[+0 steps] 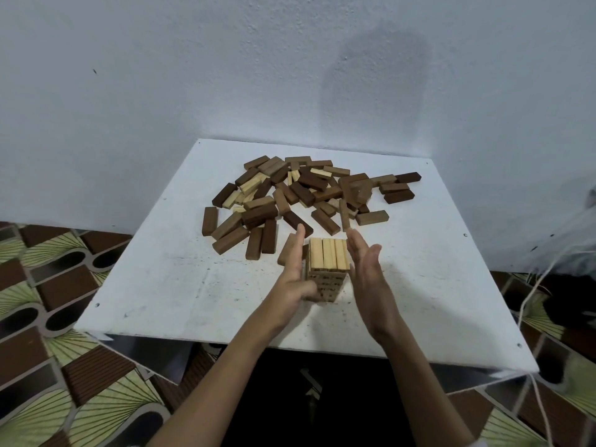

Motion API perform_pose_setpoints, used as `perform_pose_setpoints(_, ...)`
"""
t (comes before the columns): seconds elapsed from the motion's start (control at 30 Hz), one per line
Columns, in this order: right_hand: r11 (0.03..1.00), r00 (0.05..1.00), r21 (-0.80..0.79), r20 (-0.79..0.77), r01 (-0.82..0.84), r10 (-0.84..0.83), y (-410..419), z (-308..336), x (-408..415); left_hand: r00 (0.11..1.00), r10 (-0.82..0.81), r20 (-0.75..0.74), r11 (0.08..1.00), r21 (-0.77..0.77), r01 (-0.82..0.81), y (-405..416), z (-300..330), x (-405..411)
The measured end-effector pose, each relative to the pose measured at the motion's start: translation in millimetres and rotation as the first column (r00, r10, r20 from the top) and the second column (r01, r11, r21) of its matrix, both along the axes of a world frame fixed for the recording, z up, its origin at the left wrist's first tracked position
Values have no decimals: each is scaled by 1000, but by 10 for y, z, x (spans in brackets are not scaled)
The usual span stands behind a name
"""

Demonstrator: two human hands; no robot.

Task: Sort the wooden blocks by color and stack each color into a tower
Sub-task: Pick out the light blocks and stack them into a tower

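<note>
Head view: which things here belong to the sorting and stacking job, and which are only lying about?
Belong to the job:
- light tower
- mixed block pile
- left hand and right hand, open beside the tower
- white table

Lying about:
- cord at the right
- patterned floor

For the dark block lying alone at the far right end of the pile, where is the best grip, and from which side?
Pinch the dark block across its two long sides, near the middle, coming from above. It lies flat on the white table with its far side and right end free of neighbours, so fingers should fit there.
</note>
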State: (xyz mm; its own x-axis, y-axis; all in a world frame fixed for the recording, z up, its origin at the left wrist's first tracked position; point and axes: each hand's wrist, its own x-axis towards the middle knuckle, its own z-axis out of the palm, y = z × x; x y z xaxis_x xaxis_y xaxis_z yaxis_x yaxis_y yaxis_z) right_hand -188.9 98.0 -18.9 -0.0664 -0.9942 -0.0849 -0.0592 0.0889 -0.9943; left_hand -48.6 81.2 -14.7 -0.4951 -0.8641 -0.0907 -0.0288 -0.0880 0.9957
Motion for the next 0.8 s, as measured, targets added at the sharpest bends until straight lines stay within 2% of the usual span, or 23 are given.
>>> perform_pose_setpoints(0.17,997,998,68,51,-42,39,22,-14,52,1000,9,28,998,56,-11,38,-3,-68)
perform_pose_setpoints(0.4,993,991,72,110,-89,81,27,-12,82,997,19,73,998,57,-23,66,53,-87)
perform_pose_setpoints(0.8,993,993,78,89,-90,83,47,-3,89,996,25,82,998,57,-29,71,79,-102)
